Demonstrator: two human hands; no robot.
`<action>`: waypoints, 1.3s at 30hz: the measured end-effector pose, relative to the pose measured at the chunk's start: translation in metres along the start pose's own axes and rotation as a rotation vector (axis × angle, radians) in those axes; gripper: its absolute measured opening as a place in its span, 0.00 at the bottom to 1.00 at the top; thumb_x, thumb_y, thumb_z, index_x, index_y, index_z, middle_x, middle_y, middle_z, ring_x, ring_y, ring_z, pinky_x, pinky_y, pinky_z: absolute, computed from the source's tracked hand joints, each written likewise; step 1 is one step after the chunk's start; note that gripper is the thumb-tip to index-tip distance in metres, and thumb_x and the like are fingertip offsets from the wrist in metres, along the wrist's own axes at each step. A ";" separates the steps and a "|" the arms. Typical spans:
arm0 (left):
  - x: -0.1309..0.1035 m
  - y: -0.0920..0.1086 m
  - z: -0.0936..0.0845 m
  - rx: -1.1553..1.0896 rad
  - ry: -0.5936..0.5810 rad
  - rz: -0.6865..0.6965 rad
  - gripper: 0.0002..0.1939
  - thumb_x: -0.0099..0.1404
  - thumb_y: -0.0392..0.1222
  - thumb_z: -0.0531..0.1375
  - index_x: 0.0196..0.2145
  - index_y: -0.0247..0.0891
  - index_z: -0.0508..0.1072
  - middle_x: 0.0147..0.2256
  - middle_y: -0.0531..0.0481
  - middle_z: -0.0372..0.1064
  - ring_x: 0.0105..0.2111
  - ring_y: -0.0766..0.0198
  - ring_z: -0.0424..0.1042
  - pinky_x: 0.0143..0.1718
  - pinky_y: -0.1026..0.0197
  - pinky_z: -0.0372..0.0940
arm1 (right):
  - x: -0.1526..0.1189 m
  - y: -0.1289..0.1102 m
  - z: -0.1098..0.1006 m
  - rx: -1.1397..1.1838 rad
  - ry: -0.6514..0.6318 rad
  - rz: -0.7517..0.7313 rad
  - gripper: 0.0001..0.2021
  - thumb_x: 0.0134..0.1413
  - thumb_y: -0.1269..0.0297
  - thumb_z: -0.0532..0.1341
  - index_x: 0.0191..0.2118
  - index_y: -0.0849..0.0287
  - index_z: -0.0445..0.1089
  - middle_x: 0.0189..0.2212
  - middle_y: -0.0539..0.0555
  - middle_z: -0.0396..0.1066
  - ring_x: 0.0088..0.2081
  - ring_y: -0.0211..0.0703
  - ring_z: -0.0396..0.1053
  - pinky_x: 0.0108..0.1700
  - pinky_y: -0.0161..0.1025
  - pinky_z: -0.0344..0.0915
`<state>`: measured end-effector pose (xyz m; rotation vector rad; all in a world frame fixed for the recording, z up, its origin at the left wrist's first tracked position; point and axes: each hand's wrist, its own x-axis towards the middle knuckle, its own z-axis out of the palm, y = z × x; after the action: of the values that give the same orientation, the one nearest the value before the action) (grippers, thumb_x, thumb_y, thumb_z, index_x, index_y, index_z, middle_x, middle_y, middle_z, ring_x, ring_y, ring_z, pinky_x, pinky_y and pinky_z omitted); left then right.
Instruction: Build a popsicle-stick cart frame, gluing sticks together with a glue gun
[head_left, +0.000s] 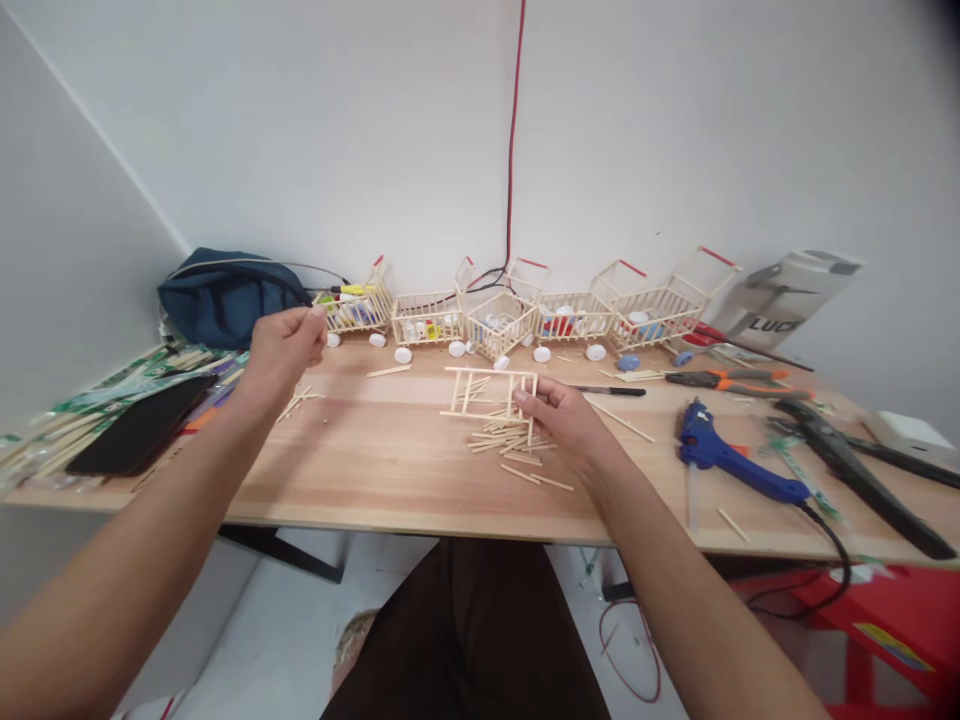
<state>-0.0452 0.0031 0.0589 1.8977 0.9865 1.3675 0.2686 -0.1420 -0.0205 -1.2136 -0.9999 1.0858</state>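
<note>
Five miniature carts (501, 325) are standing in a row along the wall on the wooden table (360, 470), each showing a red-topped handle. They are built of thin, pale sticks set as slatted, open-topped baskets; four are resting on white disc wheels, the rightmost on blue ones. Small coloured items are lying in several baskets.

One ladder-like frame (466, 393) of the same sticks, two long rails joined by crosspieces, is being held by the right hand (559, 412) at its right end, thumb and fingers closing on it. The frame is sitting in front of the middle carts, above one loose stick pile (506, 440), and is partly covering it. The left hand (289, 342) is hovering near the leftmost cart, fingertips drawn together against the thumb; whether it is gripping anything cannot be told.

One pen (619, 391), one pair of orange-handled pliers (739, 382) and one blue plastic glue gun (724, 460) are lying to the right. One dark phone (139, 428) and one blue fabric pouch (236, 295) are occupying the left.
</note>
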 end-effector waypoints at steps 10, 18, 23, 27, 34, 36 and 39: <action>-0.050 0.015 0.065 -0.337 -0.320 -0.561 0.21 0.39 0.49 0.76 0.28 0.32 0.80 0.32 0.44 0.77 0.30 0.67 0.70 0.34 0.63 0.64 | -0.001 0.006 -0.001 -0.028 -0.022 -0.017 0.17 0.43 0.50 0.71 0.34 0.57 0.73 0.25 0.46 0.65 0.27 0.35 0.59 0.30 0.34 0.55; -0.050 0.021 0.100 -0.411 -0.379 -0.516 0.18 0.41 0.48 0.75 0.25 0.32 0.78 0.23 0.52 0.71 0.24 0.72 0.64 0.28 0.66 0.59 | -0.001 0.004 -0.001 -0.041 -0.031 -0.009 0.17 0.42 0.51 0.71 0.34 0.58 0.73 0.25 0.46 0.65 0.26 0.34 0.59 0.30 0.34 0.55; -0.052 0.014 0.092 -0.393 -0.307 -0.466 0.18 0.43 0.48 0.73 0.24 0.31 0.76 0.20 0.53 0.67 0.20 0.74 0.59 0.24 0.68 0.54 | -0.001 0.004 0.001 -0.033 -0.030 -0.008 0.18 0.41 0.51 0.72 0.33 0.58 0.72 0.25 0.46 0.64 0.26 0.34 0.57 0.29 0.34 0.53; -0.049 0.004 0.065 -0.405 -0.151 -0.481 0.14 0.46 0.44 0.71 0.22 0.31 0.73 0.18 0.55 0.61 0.19 0.75 0.55 0.21 0.69 0.50 | 0.001 0.007 -0.002 -0.027 -0.028 -0.014 0.17 0.44 0.51 0.70 0.34 0.58 0.72 0.25 0.46 0.65 0.27 0.34 0.58 0.30 0.34 0.54; -0.043 -0.004 -0.012 -0.471 0.035 -0.606 0.18 0.63 0.43 0.61 0.19 0.35 0.61 0.14 0.61 0.43 0.13 0.77 0.42 0.14 0.71 0.41 | 0.000 0.004 -0.001 -0.012 -0.018 0.009 0.17 0.41 0.51 0.71 0.33 0.57 0.72 0.25 0.46 0.65 0.26 0.34 0.58 0.29 0.34 0.54; -0.044 -0.003 -0.030 -0.460 0.078 -0.610 0.19 0.66 0.44 0.59 0.19 0.35 0.62 0.13 0.62 0.41 0.13 0.77 0.40 0.14 0.72 0.40 | -0.001 0.003 0.000 -0.021 -0.012 0.011 0.18 0.40 0.51 0.72 0.33 0.57 0.72 0.25 0.46 0.65 0.26 0.34 0.58 0.29 0.34 0.54; -0.046 -0.001 -0.049 -0.376 0.079 -0.600 0.10 0.60 0.36 0.62 0.23 0.32 0.71 0.15 0.56 0.57 0.15 0.75 0.54 0.16 0.72 0.52 | -0.001 0.004 0.000 -0.031 -0.007 0.003 0.18 0.41 0.50 0.71 0.33 0.57 0.72 0.25 0.46 0.65 0.26 0.34 0.58 0.29 0.35 0.54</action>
<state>-0.1014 -0.0330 0.0487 1.1509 1.1243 1.1634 0.2684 -0.1432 -0.0245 -1.2375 -1.0238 1.0810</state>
